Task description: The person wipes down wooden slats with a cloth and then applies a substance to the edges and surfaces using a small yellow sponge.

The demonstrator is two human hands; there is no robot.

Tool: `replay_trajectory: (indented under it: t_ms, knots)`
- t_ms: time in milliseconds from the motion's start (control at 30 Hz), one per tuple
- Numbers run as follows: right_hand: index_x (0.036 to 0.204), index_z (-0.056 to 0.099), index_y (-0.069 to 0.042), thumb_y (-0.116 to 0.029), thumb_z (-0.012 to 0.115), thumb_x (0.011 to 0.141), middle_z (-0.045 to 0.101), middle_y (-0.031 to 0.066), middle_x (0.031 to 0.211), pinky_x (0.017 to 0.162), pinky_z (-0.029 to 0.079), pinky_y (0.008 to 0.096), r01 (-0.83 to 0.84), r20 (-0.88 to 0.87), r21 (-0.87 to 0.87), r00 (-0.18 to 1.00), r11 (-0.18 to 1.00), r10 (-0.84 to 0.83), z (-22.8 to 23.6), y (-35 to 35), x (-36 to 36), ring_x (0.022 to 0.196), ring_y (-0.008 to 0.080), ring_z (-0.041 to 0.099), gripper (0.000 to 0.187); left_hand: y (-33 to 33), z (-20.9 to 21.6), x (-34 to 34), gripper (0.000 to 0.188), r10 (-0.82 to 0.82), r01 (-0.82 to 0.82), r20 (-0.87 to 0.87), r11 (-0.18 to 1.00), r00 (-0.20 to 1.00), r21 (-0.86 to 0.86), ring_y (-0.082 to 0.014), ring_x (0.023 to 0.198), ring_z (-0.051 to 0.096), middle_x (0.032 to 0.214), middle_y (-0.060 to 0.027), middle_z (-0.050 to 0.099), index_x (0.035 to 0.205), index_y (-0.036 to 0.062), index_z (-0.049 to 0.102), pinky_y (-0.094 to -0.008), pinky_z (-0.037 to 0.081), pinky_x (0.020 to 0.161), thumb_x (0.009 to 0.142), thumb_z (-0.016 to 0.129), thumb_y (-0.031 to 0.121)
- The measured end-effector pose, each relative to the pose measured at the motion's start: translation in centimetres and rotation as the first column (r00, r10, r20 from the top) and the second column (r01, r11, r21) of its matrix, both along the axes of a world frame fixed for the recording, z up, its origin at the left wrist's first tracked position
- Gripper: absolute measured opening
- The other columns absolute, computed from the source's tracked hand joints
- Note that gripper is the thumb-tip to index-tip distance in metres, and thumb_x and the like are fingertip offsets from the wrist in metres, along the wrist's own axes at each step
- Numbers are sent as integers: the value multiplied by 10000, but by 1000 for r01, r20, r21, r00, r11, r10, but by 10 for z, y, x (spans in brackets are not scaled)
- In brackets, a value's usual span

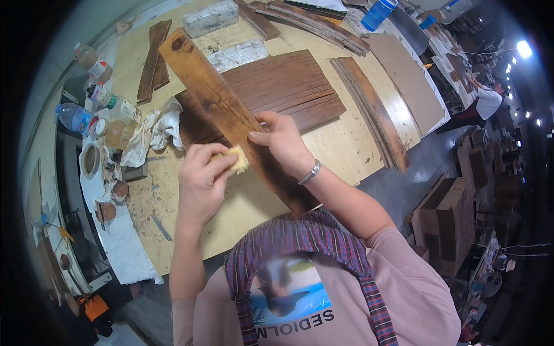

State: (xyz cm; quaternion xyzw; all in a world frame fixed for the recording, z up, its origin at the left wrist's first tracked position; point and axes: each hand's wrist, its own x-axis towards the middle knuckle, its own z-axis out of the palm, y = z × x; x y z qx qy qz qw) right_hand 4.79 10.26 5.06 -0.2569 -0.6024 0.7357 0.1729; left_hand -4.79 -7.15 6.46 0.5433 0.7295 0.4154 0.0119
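Observation:
My right hand grips a long brown wooden plank by its edge, with the thumb lying on its upper face. The plank slants from the far left down toward my apron, lighter at the far end and darker near me. In my left hand a small yellow sponge is pinched, held at the plank's left edge. Whether the sponge presses on the wood or just hovers, I cannot tell. Beneath the plank, dark stained boards lie side by side on the light wooden table.
Bottles, a jar and crumpled white cloths crowd the table's left side. More planks lie at the right and far edge. A wrapped block stands at the back. Another person works at the far right.

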Motion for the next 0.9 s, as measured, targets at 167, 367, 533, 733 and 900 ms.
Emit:
replay_trajectory:
  t_ms: [167,367,533,733,900]
  knots:
    - [1099,646,97,18,661,848,708,104,918,765,514,274,-12,46,7,999,1000,12,2,-2,1,824,130,639,264,0,8,5,282,53,-56,60,997,997,55,-291,943,595,994,-95,663,959,26,728,-378,494,815,689,715,-52]
    - [1089,648,98,21,660,843,708,111,931,781,509,276,-9,61,33,998,999,7,6,1,4,840,133,637,258,-8,10,9,304,-171,184,103,974,980,-135,-292,943,603,1001,-104,665,975,35,729,-373,504,814,679,734,-35]
    - [1090,641,107,26,664,841,706,120,937,797,507,278,32,32,-5,999,999,-31,2,2,2,850,142,640,263,-1,5,13,270,-1,-4,58,997,998,81,-285,944,604,1017,-103,671,947,42,736,-386,507,818,685,738,-24]
    - [1112,630,107,32,661,847,704,131,951,774,513,277,69,12,-35,998,997,-69,9,7,6,830,150,644,277,-10,2,18,282,-122,123,92,992,988,-4,-289,939,600,1018,-103,663,947,35,728,-377,503,801,680,722,-55]
    - [1102,632,104,31,655,853,705,129,948,749,520,279,94,9,-85,996,992,-93,11,5,7,814,146,649,260,2,13,22,354,-10,8,22,994,1000,111,-296,967,585,1042,-112,641,1017,14,710,-378,493,818,674,698,-72]
